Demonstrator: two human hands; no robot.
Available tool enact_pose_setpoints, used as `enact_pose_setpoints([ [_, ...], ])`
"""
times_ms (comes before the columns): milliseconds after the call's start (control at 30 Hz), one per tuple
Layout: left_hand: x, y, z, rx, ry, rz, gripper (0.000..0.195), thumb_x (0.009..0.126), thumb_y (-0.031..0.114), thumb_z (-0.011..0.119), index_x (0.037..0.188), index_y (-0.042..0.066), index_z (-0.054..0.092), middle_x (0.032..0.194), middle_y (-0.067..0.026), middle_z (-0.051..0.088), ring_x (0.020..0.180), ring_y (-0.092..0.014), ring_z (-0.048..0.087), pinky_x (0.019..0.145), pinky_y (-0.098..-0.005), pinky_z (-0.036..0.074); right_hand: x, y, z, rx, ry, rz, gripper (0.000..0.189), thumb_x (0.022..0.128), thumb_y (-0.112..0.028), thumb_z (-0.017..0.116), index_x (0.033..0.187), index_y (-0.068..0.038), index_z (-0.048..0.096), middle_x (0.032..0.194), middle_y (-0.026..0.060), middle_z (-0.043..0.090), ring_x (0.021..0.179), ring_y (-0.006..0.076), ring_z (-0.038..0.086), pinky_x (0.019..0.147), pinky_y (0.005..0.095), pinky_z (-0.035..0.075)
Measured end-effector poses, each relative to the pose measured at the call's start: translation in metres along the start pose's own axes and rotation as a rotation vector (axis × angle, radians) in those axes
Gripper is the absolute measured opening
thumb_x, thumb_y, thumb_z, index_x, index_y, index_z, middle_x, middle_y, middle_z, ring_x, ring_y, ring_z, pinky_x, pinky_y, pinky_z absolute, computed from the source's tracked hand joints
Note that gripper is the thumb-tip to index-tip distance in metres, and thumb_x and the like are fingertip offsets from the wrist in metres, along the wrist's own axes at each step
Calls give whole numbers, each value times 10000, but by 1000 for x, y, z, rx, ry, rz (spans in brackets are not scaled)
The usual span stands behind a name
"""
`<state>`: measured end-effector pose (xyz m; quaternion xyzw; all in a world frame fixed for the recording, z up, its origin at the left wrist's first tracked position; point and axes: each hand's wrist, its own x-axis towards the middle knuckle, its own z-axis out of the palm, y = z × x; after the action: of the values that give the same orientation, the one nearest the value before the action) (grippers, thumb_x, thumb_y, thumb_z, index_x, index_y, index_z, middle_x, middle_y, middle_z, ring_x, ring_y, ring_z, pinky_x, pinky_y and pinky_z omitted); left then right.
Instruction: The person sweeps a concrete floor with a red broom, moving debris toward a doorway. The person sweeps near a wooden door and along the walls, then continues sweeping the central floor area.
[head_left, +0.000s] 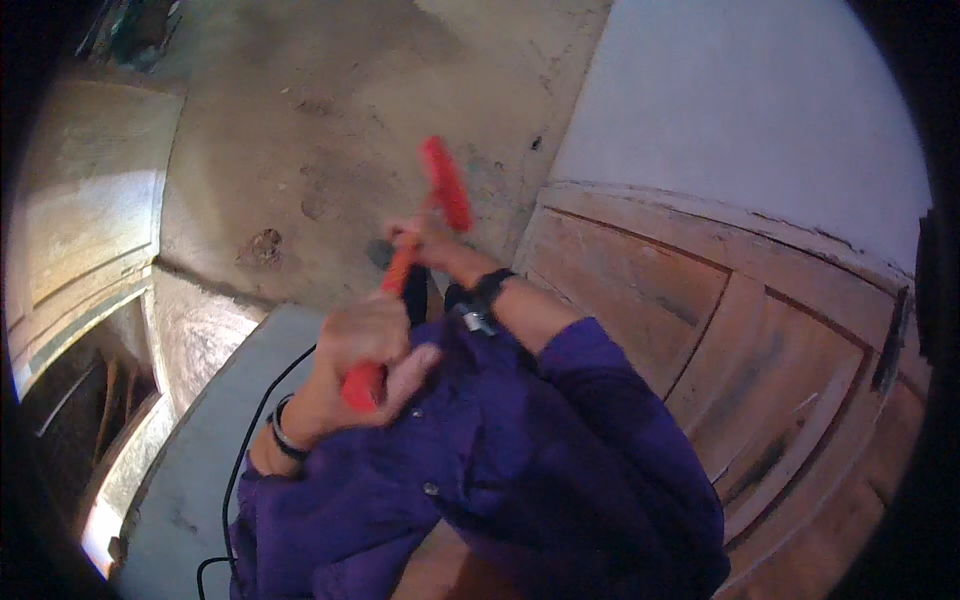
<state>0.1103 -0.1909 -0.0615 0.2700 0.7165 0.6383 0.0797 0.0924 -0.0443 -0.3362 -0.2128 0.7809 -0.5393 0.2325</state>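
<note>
A red tool with a straight handle (399, 271) and a narrow crosswise head (448, 184) extends forward from my body. The head is blurred, so I cannot tell its exact kind. My left hand (364, 330) wraps around the handle close to its rounded end, just in front of my purple shirt. Farther along, my right hand (429, 238) grips the handle near the head. The head is over the floor (360, 142); whether it touches is unclear. Dark bands are on both wrists.
To the right, a panelled wooden door (660, 300) is beside a pale wall (742, 112). A grey slab (187, 465) lies on my left, with a black cable (238, 457) running over it. Beyond are a light wooden panel (97, 180) and a dark opening (90, 390).
</note>
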Motion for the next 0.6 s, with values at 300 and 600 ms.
enact_pose_setpoints([
  [300,7,33,-43,-382,-117,270,349,824,119,677,580,89,430,445,-23,411,350,-188,425,414,-326,353,-1,-55,3,-64,354,-262,147,733,-115,662,820,-116,544,700,61,591,657,294,611,621,380,436],
  [600,34,-33,-3,-28,22,127,263,775,-40,633,635,59,434,574,-83,472,496,-253,468,518,-360,378,26,11,-20,131,510,-11,181,705,-80,674,835,-102,550,684,73,558,656,226,589,591,344,428],
])
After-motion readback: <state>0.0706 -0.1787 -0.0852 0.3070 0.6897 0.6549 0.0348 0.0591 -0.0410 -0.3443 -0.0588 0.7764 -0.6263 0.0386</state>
